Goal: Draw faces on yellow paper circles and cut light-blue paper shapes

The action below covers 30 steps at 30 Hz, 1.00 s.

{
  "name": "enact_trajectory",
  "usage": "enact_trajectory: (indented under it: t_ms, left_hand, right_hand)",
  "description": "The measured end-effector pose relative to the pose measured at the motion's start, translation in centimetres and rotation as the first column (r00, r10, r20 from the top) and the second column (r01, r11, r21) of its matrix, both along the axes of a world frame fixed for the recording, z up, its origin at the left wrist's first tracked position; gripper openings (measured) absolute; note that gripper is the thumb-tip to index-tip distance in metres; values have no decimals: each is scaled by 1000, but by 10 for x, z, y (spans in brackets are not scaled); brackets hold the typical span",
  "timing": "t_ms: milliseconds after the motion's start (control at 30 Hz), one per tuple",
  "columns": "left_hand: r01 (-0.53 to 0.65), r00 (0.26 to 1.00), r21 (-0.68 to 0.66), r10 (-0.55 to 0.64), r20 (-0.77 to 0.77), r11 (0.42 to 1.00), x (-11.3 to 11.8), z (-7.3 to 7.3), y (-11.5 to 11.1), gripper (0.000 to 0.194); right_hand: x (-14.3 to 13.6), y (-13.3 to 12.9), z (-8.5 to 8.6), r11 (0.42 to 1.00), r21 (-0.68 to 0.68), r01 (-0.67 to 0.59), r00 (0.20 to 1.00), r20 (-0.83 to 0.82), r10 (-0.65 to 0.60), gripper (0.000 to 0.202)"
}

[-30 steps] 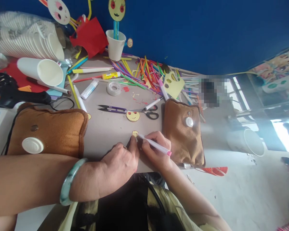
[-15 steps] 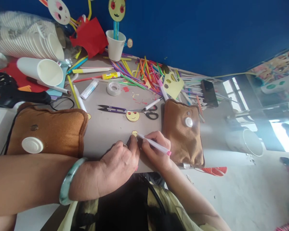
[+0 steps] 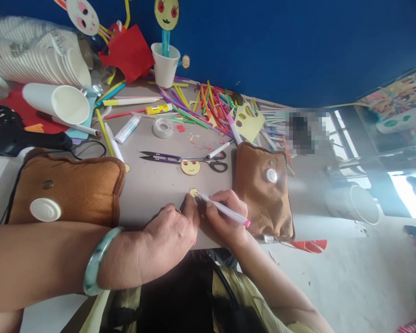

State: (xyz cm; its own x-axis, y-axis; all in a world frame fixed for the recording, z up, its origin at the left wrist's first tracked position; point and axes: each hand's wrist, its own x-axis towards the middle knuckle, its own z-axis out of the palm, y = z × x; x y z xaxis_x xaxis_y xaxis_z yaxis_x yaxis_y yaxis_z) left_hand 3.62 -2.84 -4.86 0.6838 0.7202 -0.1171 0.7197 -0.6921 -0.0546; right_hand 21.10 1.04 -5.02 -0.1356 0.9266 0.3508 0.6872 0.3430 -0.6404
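Observation:
On the grey table, a small yellow paper disc (image 3: 193, 192) lies flat under the fingertip of my left hand (image 3: 169, 231). That hand's fingers are bent and pressed together, holding the disc down; a jade bangle circles the wrist. In a pinch, my right hand (image 3: 229, 217) holds a white felt-tip pen (image 3: 223, 209) with a pink end, its tip at the disc's right side. Just beyond the disc is a larger yellow paper face (image 3: 190, 168) with red eyes. Purple-and-black scissors (image 3: 180, 159) rest partly over its top edge.
Brown plush pouches lie left (image 3: 69, 189) and right (image 3: 263, 194) of my hands. Behind are a tape roll (image 3: 162, 128), a glue stick (image 3: 158, 109), coloured pipe cleaners (image 3: 208, 104) and a white cup (image 3: 165, 64). A black glue gun (image 3: 27, 136) sits far left.
The pen has tilted slightly, its pink end shifting a little right and down while the tip stays at the disc. My left hand keeps its place on the disc.

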Motion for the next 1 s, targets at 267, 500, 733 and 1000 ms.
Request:
enact_trajectory:
  t_ms: [267,500,733,1000]
  left_hand:
    - [-7,1000,-36,7,-2,999,1,-1,0,67]
    - [18,1000,-68,-19,-14,998,0,-3,1,66]
    - [19,1000,-39,-19,-11,999,1,-2,1,69]
    - [13,1000,-41,-14,-14,999,1,-3,0,69]
  right_hand:
    - [-2,1,0,998,4,-58,998,12,58,8]
    - [-2,0,-1,997,4,-71,997,20,71,8]
    - [-2,1,-1,997,10,-77,997,29,77,8]
    - [-2,1,-1,997,8,-81,996,31,81,7]
